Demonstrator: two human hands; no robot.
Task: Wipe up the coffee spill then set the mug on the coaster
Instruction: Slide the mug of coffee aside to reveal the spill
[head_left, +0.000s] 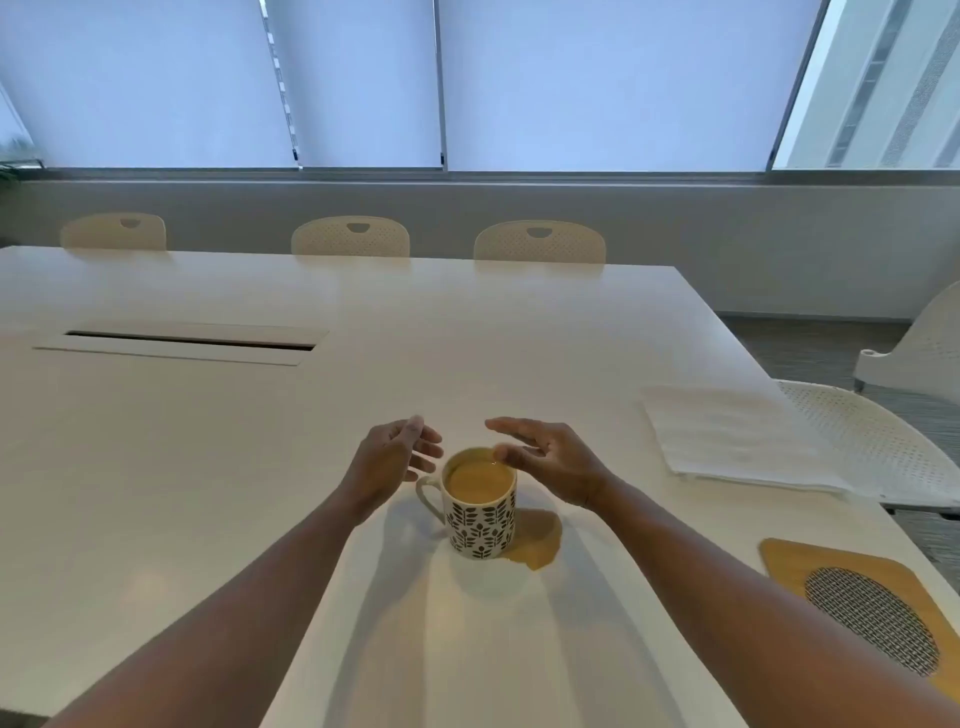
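Note:
A white mug (482, 525) with a dark leaf pattern stands upright on the white table (208, 467), full of light brown coffee, its handle pointing left. A tan coffee spill (537, 540) pools on the table at the mug's right side. My left hand (389, 460) hovers open just left of the mug, above the handle. My right hand (550, 460) hovers open over the mug's right rim, holding nothing. A folded white cloth (727, 441) lies to the right. The wooden coaster (810, 566) with a dark mesh oval sits at the near right edge.
A cable slot (182, 340) is cut into the table at the far left. Cream chairs (350, 237) line the far side, and another chair (883, 436) stands at the right edge behind the cloth. Windows with blinds fill the back wall.

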